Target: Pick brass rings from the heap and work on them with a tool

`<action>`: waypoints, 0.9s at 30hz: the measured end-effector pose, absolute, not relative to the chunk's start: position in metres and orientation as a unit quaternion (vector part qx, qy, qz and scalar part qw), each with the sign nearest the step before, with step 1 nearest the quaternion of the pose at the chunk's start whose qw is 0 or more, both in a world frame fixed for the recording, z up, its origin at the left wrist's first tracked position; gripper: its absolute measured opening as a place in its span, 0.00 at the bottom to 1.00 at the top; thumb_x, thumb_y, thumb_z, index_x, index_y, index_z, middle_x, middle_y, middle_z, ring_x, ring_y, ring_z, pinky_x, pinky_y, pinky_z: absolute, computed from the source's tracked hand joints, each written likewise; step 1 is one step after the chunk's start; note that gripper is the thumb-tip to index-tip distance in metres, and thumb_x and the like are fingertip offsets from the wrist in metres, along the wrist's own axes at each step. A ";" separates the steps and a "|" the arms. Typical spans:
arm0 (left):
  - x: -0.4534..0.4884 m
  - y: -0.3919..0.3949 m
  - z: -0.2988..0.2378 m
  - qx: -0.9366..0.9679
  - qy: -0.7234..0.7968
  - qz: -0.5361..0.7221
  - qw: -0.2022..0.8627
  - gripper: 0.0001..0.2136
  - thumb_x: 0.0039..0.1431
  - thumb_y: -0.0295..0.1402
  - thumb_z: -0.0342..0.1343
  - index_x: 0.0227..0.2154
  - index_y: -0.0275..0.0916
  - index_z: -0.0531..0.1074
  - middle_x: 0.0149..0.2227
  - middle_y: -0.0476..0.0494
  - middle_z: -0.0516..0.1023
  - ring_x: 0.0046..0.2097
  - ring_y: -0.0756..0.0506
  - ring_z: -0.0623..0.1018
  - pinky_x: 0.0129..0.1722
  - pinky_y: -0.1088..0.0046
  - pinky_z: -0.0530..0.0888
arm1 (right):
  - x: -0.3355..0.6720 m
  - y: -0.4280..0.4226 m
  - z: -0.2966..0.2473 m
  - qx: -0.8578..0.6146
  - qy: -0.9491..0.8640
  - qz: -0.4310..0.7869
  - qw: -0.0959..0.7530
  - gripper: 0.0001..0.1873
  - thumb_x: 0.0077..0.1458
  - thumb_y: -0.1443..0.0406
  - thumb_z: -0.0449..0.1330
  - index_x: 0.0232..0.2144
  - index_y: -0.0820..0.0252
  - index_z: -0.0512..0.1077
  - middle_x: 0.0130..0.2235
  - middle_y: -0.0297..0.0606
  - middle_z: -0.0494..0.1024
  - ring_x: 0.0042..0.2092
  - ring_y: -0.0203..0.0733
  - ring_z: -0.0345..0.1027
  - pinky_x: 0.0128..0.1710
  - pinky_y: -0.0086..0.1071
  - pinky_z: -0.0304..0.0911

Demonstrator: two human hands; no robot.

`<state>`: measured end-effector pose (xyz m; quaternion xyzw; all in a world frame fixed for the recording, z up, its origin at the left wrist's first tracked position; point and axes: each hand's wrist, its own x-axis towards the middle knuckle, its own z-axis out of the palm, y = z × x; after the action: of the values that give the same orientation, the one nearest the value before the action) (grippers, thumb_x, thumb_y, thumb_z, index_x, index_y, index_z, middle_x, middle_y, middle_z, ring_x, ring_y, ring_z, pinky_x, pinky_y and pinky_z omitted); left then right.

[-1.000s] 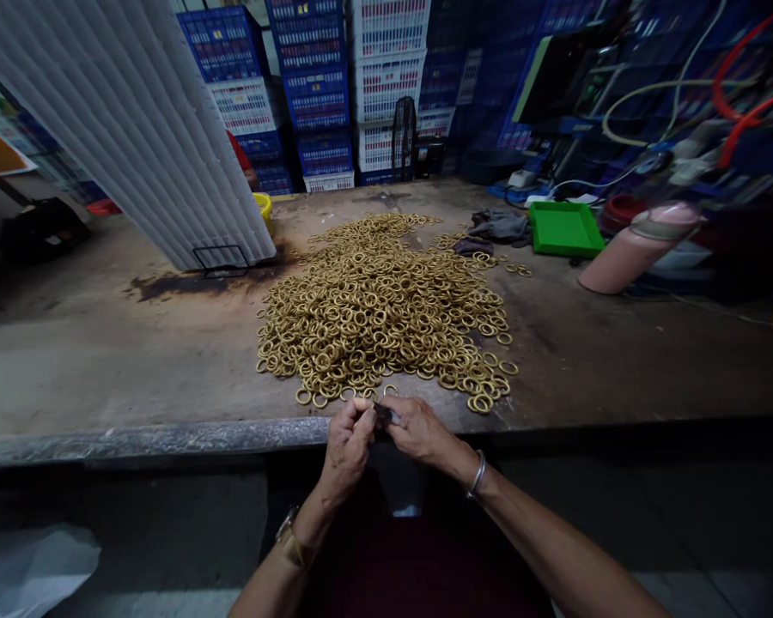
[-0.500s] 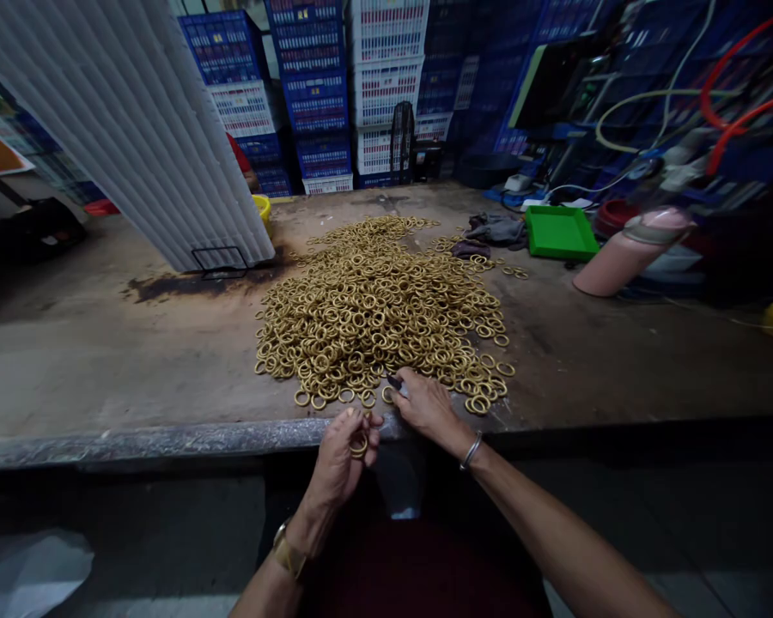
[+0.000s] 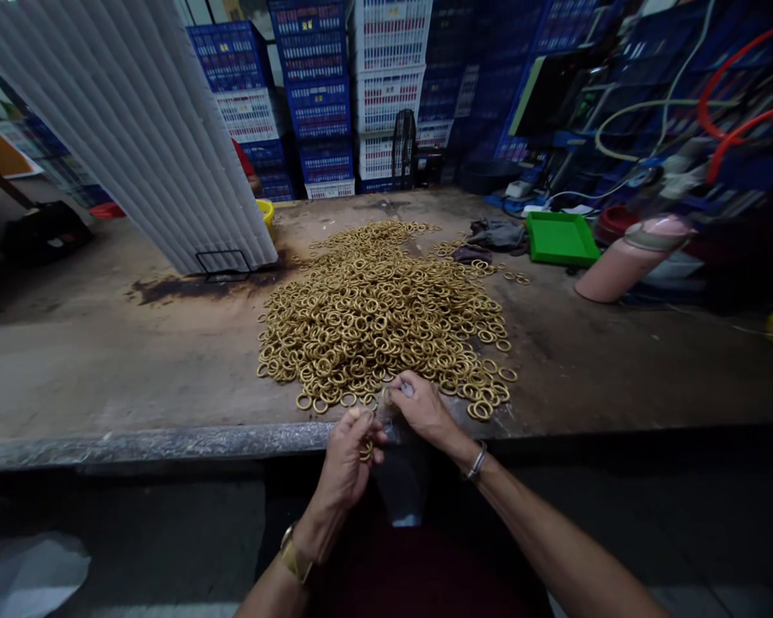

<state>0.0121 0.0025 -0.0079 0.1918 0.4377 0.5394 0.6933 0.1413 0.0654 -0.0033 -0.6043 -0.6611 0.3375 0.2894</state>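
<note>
My left hand (image 3: 349, 459) is closed at the table's front edge, with a few brass-coloured rings (image 3: 366, 450) in its curled fingers. Just ahead and to the right, my right hand (image 3: 422, 412) is also closed, thumb and fingers pinched. A small greyish piece (image 3: 407, 390) shows between those fingers; its kind is hard to make out. One ring lies right by the right fingertips, and I cannot tell whether they touch it. Beyond both hands spreads a large heap of the same rings (image 3: 380, 309), with several loose ones along its near side.
A tall ribbed white panel (image 3: 142, 146) stands on the wooden table (image 3: 103, 360) at left. To the right are a dark cloth (image 3: 496, 233), a green tray (image 3: 562, 239) and a pink bottle (image 3: 624, 262). Stacked crates (image 3: 319, 112) rise behind; part of another person's red sleeve (image 3: 243, 159) shows.
My left hand has turned slightly, and its rings show less. The dark tip that stuck out of my right hand is now hidden. The whole view has shifted a little.
</note>
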 end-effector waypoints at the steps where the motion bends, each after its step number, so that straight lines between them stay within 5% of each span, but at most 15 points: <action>1: 0.015 0.002 -0.009 0.211 0.449 0.543 0.677 0.16 0.43 0.41 0.61 0.32 0.37 0.65 0.26 0.51 0.70 0.25 0.52 0.70 0.17 0.82 0.62 | 0.139 0.063 -0.003 -0.591 -0.638 0.375 0.321 0.04 0.47 0.65 0.51 0.24 0.59 0.63 0.22 0.29 0.65 0.25 0.33 0.57 0.26 0.25 0.52; 4: 0.021 0.002 -0.010 0.269 0.478 0.554 0.626 0.18 0.45 0.43 0.59 0.37 0.39 0.65 0.22 0.54 0.67 0.21 0.54 0.66 0.16 0.83 0.59 | 0.132 0.056 -0.005 -0.551 -0.581 0.470 0.372 0.05 0.45 0.63 0.52 0.24 0.58 0.62 0.20 0.26 0.62 0.22 0.31 0.54 0.22 0.24 0.52; 9: 0.019 0.003 -0.007 0.358 0.530 0.528 0.559 0.13 0.49 0.43 0.55 0.30 0.37 0.69 0.17 0.56 0.61 0.18 0.56 0.59 0.18 0.82 0.57 | 0.131 0.051 -0.004 -0.510 -0.572 0.529 0.364 0.07 0.45 0.61 0.54 0.23 0.58 0.61 0.19 0.26 0.63 0.21 0.30 0.53 0.21 0.24 0.52; 16: 0.011 0.003 -0.008 0.509 0.540 0.532 0.408 0.07 0.51 0.35 0.54 0.29 0.39 0.74 0.29 0.47 0.74 0.33 0.48 0.71 0.37 0.75 0.66 | 0.136 0.051 0.003 -0.509 -0.675 0.419 0.331 0.08 0.48 0.61 0.54 0.22 0.59 0.66 0.23 0.29 0.65 0.26 0.31 0.57 0.27 0.25 0.53; 22: 0.009 0.002 -0.004 0.363 0.517 0.460 0.624 0.13 0.49 0.45 0.53 0.28 0.39 0.66 0.18 0.55 0.64 0.17 0.56 0.61 0.16 0.82 0.56 | 0.131 0.050 -0.002 -0.519 -0.656 0.439 0.328 0.10 0.47 0.61 0.54 0.19 0.60 0.64 0.19 0.27 0.63 0.23 0.30 0.53 0.23 0.24 0.50; 27: 0.009 0.001 0.001 0.310 0.450 0.475 0.690 0.16 0.48 0.46 0.55 0.27 0.38 0.63 0.22 0.55 0.64 0.18 0.57 0.61 0.16 0.83 0.54 | 0.133 0.052 0.001 -0.495 -0.621 0.507 0.335 0.11 0.49 0.61 0.51 0.21 0.60 0.66 0.18 0.28 0.65 0.21 0.31 0.55 0.22 0.24 0.52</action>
<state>0.0090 0.0007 0.0006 0.3098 0.4505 0.4748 0.6897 0.1325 0.0521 0.0012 -0.4952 -0.6209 0.5068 0.3353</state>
